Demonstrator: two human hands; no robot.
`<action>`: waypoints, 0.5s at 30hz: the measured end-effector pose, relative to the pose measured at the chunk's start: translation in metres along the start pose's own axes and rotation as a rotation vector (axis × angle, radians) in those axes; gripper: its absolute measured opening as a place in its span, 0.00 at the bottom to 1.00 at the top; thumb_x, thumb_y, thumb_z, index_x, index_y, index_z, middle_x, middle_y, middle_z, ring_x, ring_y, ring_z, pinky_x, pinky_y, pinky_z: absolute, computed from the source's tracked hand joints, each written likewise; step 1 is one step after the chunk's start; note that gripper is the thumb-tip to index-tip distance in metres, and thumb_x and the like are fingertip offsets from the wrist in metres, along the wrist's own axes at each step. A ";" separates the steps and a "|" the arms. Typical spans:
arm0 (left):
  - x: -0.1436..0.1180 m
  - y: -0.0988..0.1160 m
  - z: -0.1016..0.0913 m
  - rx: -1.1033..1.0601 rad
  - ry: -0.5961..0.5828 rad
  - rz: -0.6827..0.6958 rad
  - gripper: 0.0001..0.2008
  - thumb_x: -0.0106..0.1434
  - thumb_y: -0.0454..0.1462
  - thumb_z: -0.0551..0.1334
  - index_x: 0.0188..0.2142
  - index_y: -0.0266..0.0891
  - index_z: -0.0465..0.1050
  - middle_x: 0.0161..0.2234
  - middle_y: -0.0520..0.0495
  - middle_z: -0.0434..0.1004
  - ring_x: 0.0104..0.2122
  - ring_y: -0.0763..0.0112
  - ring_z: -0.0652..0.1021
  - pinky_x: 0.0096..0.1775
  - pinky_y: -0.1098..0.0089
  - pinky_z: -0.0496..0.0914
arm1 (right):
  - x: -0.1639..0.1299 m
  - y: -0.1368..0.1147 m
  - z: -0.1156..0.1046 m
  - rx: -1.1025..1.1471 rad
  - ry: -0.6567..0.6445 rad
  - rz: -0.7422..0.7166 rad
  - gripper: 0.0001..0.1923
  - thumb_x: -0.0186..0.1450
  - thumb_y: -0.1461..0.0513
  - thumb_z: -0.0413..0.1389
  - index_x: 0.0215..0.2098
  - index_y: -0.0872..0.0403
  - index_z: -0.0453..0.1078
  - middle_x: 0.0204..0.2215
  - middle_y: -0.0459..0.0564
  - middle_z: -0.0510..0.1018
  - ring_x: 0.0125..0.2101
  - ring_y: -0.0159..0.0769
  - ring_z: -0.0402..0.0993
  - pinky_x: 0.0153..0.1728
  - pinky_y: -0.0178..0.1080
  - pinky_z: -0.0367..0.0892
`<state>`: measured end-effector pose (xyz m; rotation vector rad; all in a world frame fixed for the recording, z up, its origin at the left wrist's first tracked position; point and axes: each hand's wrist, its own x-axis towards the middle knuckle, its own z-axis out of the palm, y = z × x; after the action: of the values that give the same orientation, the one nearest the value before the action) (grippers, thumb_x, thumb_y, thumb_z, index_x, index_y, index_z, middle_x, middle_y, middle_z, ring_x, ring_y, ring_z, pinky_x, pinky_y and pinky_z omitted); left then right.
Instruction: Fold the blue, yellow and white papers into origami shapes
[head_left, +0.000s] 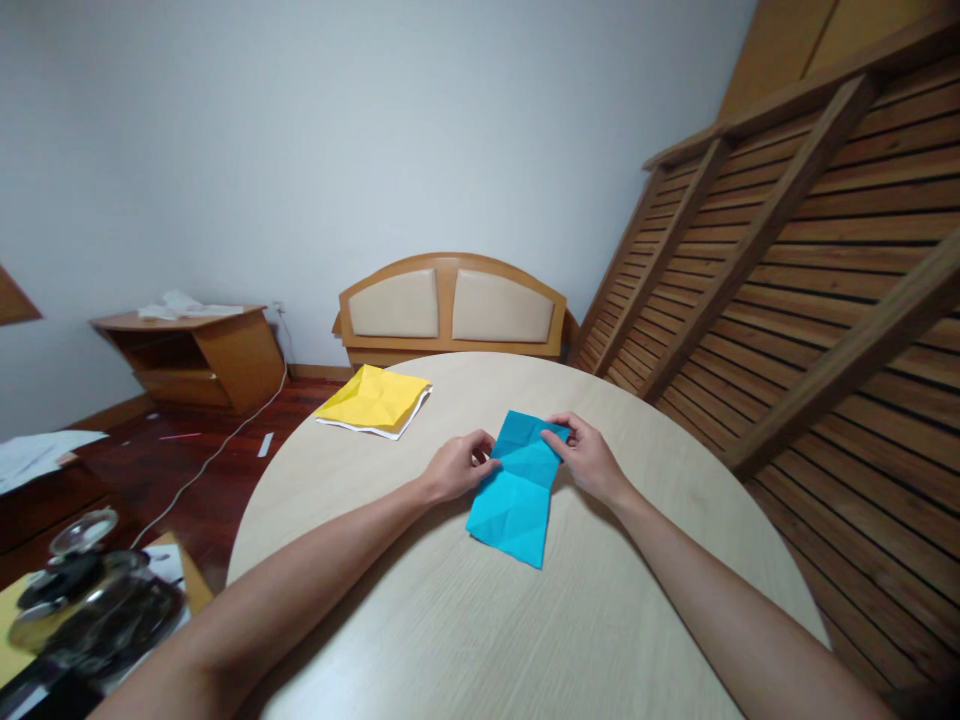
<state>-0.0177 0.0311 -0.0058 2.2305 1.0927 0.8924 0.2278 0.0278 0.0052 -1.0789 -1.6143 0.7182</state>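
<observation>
I see L hand (455,468) and R hand (587,459) pinching creased blue paper (517,485) at frame centre, pinning it flat to round table (420,620); yellow sheet (373,400) upper left.

Soft, even light filled the room, bright enough to show the bench (600,620) grain clearly. Faint shadows lay on the bench under both forearms and beside the blue paper (517,490). No glare showed on the bench. The wide lens bent lines near the frame edges, and the dark clutter left of the bench looked blurred.
</observation>
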 end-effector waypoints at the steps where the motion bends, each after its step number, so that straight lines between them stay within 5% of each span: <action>1: 0.000 0.000 0.000 0.023 -0.013 0.001 0.09 0.63 0.41 0.61 0.40 0.39 0.72 0.35 0.48 0.79 0.33 0.68 0.78 0.34 0.71 0.71 | 0.000 0.000 -0.001 0.010 -0.005 0.000 0.21 0.60 0.47 0.61 0.41 0.54 0.71 0.29 0.47 0.74 0.25 0.34 0.68 0.23 0.35 0.65; 15: -0.002 -0.003 -0.001 0.005 -0.058 0.134 0.11 0.63 0.31 0.56 0.43 0.38 0.73 0.39 0.47 0.79 0.35 0.70 0.78 0.36 0.73 0.71 | 0.002 0.012 -0.013 0.044 -0.115 -0.054 0.09 0.59 0.60 0.57 0.36 0.53 0.76 0.43 0.53 0.79 0.38 0.39 0.76 0.35 0.39 0.73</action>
<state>-0.0204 0.0314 -0.0082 2.3408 0.9293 0.8739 0.2439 0.0340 -0.0001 -0.9740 -1.7108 0.7886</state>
